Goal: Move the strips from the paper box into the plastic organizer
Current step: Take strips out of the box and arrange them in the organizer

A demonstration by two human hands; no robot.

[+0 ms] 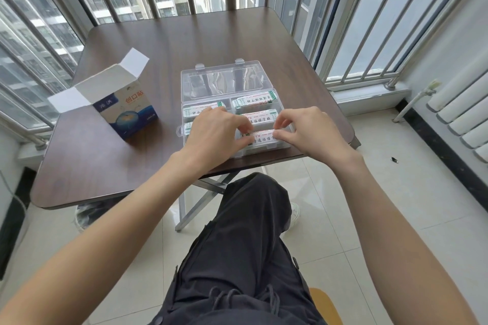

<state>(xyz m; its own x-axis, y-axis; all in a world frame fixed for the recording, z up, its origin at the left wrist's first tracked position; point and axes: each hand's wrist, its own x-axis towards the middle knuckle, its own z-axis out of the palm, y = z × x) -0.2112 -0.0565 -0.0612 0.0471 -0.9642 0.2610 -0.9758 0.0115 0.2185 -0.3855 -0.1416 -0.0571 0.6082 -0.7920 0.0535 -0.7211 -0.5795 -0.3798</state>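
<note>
Both hands over plastic organizer (pixel 280 92) at table's (pixel 184 42) near edge: left hand (pixel 216 130) and right hand (pixel 303 130) pinching ends of one strip (pixel 262 137) above the nearest right compartment. Paper box (pixel 126 103) open, well left, bare tabletop between.

Both hands at the clear plastic organizer (pixel 211 82)

Left hand (pixel 214 129) and right hand (pixel 309 130) pinch a white printed strip (pixel 262 137) over its front compartment.

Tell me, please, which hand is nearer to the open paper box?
Left. The left hand rests over the organizer's left compartments, just right of the paper box; the right hand pinches a strip farther right.
</note>
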